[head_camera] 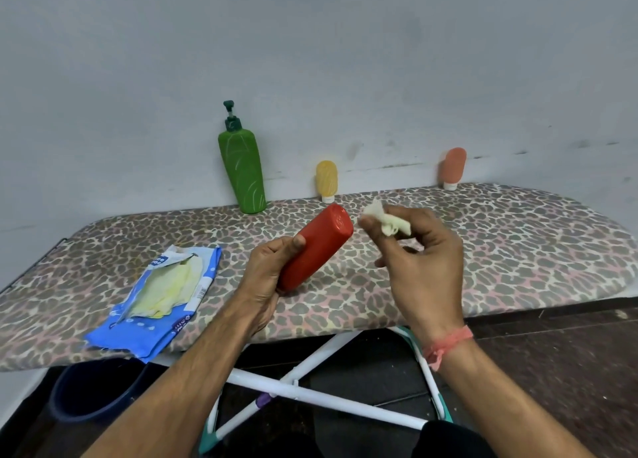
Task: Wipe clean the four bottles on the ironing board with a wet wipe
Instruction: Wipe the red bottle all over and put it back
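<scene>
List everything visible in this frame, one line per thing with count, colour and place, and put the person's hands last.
red bottle: 1, red, held tilted above the board's middle
pump bottle: 1, green, upright at the board's back edge, left of centre
yellow tube: 1, yellow with white cap, standing cap-down at the back edge
orange tube: 1, orange with white cap, cap-down at the back right
wet wipe: 1, pale yellowish, bunched in the right hand
wipes pack: 1, blue, open, front left of the board
ironing board: 1, leopard-print cover, white legs
bucket: 1, dark blue, on the floor under the board
left hand: grips the red bottle
right hand: pinches the wet wipe
</scene>
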